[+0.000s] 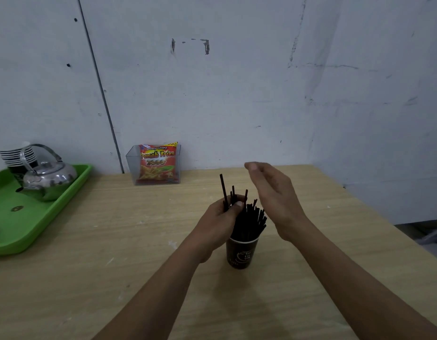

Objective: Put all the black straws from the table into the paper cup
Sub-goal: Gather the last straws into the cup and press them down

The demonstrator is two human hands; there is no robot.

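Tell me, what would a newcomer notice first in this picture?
Two bare arms meet at the table's middle: the left hand grips black straws standing in a dark paper cup, and the right hand hovers open beside them. At far left, a shiny kettle sits on a green tray.

A dark paper cup (241,252) stands on the wooden table (114,278). It is full of black straws (249,220) that stick up out of it. The left hand (221,218) is closed around some of the straws, and a few poke up above its fingers. The right hand (273,195) is open and floats just beside the straws. A green tray (28,222) with a shiny kettle (49,176) sits far to the left. A red snack bag (157,163) stands in a clear box (134,168) by the wall.
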